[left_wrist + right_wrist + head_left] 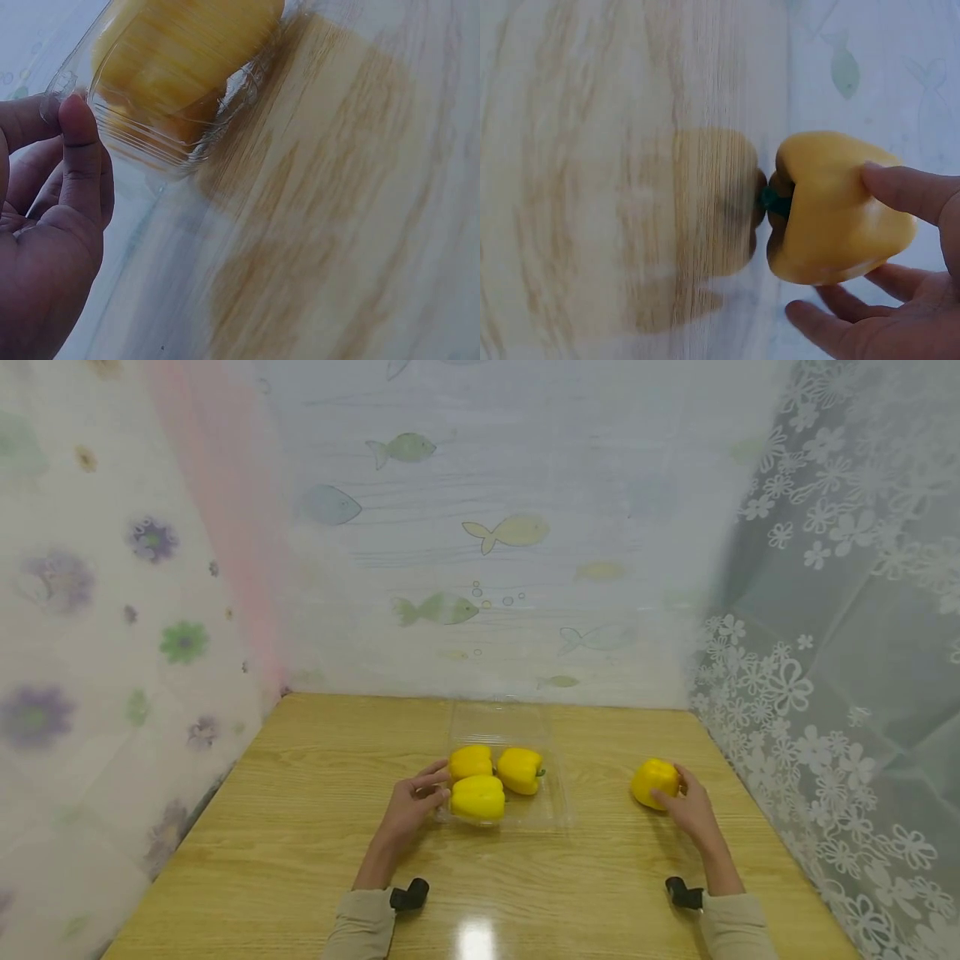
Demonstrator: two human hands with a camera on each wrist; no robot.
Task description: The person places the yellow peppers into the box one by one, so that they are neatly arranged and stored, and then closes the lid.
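Fish-printed sheeting [645, 643] backs the wooden table [315, 802]. Well right of the clear box [549, 812], I see one yellow pepper [649, 783] held between thumb and fingers of the right hand [688, 807]; the left hand [411, 806] pinches the box's left rim. I judge this a packing step: next calls for bringing that pepper leftward, beside the three inside [477, 798].

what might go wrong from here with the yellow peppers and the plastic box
The lone pepper looks smooth and rounded, so it could slip from the right grip and roll across the table. The left grip pinches the edge of the clear box, so a tug might shift or tip it, disturbing the three peppers inside.
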